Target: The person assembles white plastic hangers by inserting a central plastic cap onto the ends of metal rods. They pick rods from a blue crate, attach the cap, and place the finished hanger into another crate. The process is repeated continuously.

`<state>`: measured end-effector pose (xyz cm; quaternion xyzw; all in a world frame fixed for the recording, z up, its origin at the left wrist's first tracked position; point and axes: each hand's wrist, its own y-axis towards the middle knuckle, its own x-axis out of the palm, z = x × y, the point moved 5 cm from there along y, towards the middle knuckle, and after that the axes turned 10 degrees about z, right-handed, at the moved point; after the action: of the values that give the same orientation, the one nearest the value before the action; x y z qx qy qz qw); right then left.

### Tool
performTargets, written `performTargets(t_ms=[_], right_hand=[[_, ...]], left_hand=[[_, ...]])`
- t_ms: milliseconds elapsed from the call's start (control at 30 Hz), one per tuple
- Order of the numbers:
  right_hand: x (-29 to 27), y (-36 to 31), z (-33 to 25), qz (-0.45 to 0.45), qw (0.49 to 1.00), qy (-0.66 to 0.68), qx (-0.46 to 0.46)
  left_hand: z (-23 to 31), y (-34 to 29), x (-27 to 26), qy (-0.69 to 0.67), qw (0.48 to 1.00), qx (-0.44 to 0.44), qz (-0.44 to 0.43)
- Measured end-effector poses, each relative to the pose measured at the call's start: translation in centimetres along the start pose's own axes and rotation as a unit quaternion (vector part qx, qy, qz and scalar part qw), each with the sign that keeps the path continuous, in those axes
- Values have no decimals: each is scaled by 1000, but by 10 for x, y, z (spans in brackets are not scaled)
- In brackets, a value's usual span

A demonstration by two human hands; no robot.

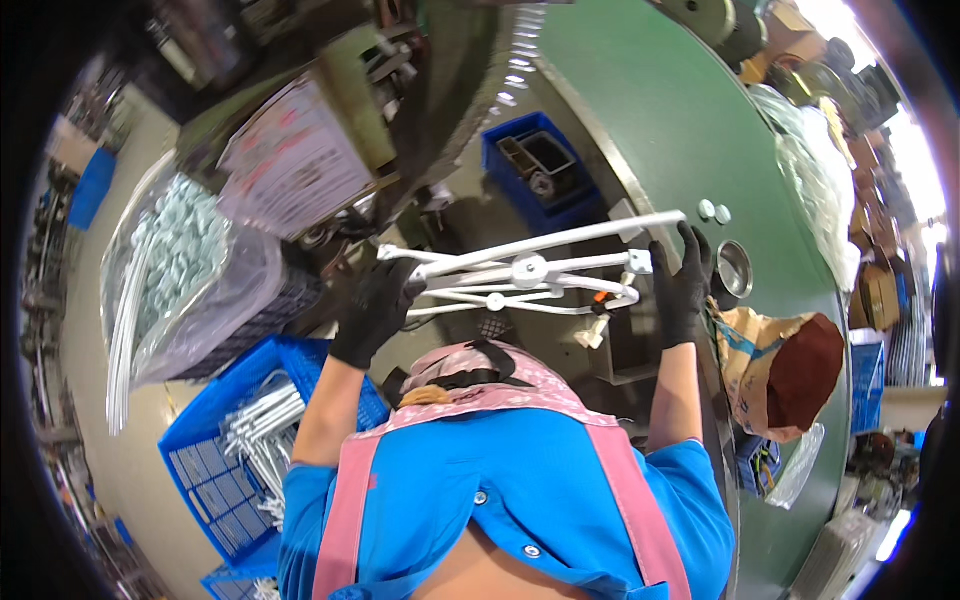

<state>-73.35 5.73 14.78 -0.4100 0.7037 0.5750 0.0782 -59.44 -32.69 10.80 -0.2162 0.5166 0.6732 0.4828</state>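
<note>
Head view has both gloved hands up on one white metal rack frame [530,270]: left hand [375,312] clenched around its left end, right hand [682,285] gripping the right end, so the frame hangs in the air over the dark machine bed, just beside the green round desk [690,130]. Looks mid-job to me, since the blue crate [215,460] of white rods at lower left remains well stocked.
</note>
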Motion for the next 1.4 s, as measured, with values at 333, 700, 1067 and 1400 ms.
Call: performTargets(t_ms=[333, 700, 1067, 1400], right_hand=[[87, -59, 36, -138, 721, 459, 500], [165, -56, 11, -7, 484, 671, 562], [187, -64, 35, -64, 536, 651, 533], [158, -51, 17, -64, 596, 617, 510]], left_hand=[[10, -54, 9, -122, 977, -170, -39], [17, -108, -57, 53, 987, -144, 48], [8, -124, -74, 92, 988, -119, 27], [-34, -121, -75, 63, 993, -104, -4]])
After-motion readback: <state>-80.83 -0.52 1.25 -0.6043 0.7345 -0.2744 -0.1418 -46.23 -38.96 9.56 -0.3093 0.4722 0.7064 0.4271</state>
